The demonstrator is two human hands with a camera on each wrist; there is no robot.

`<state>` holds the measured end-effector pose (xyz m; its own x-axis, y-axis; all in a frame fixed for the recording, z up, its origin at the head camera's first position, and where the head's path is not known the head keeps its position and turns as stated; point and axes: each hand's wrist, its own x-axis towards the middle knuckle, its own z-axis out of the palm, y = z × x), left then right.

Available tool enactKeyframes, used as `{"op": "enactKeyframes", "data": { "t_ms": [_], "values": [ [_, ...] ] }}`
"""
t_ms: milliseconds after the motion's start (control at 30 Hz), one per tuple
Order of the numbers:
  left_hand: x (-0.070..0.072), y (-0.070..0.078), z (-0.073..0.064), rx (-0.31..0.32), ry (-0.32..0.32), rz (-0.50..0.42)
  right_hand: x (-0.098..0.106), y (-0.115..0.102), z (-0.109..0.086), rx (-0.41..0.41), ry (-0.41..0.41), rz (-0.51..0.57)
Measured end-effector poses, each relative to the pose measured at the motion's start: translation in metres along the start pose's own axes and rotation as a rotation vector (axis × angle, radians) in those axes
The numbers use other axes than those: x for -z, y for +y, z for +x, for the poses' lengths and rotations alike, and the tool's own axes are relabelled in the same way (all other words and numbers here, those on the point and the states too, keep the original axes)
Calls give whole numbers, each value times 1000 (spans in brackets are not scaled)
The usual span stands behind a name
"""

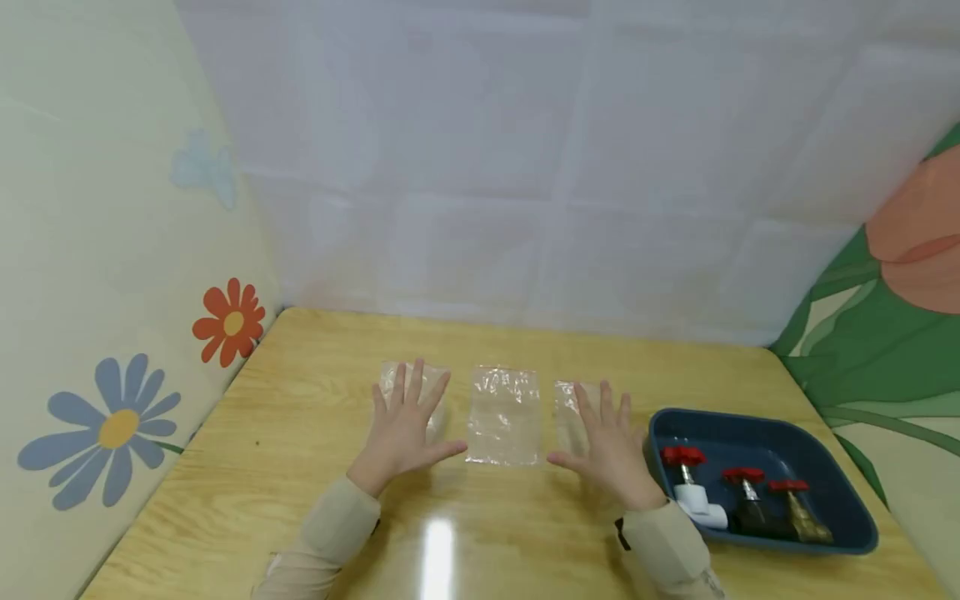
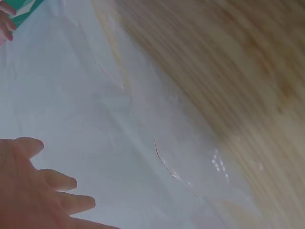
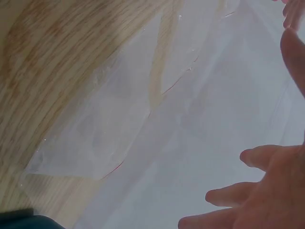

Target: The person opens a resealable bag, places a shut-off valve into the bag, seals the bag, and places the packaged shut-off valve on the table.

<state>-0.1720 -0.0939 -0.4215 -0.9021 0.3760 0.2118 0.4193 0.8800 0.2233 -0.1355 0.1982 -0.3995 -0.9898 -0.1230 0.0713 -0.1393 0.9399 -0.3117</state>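
Observation:
Three clear plastic zip bags lie flat in a row on the wooden table. My left hand (image 1: 401, 437), fingers spread and palm down, is over the left bag (image 1: 437, 423) and partly hides it. Between the two hands lies the middle bag (image 1: 504, 421), fully visible. The right hand (image 1: 611, 446), also spread, covers part of the right bag (image 1: 567, 412). Both wrist views show the hands raised above the table with nothing held. A thin red line marks one end of each bag, as on the near bag (image 3: 100, 131) in the right wrist view.
A dark blue bin (image 1: 750, 419) stands to the right of the right hand. Inside are a white valve (image 1: 692, 500), a black valve (image 1: 753, 518) and a brass-coloured valve (image 1: 808, 525), each with a red handle. White cloth (image 1: 510, 167) hangs behind the table (image 1: 300, 433).

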Motion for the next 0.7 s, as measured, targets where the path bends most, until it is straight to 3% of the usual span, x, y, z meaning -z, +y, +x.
{"op": "enactKeyframes", "data": {
  "t_ms": [200, 300, 467, 700],
  "values": [
    [4, 3, 1, -27, 51, -2, 5, 1, 0, 6, 22, 8],
    [6, 5, 2, -36, 107, -57, 9, 2, 2, 6, 31, 35],
    [4, 9, 8, -32, 165, -274, 17, 5, 5, -34, 22, 83],
    [0, 28, 26, 19, 91, -607, 22, 15, 14, -158, -42, 195]
  ]
}}
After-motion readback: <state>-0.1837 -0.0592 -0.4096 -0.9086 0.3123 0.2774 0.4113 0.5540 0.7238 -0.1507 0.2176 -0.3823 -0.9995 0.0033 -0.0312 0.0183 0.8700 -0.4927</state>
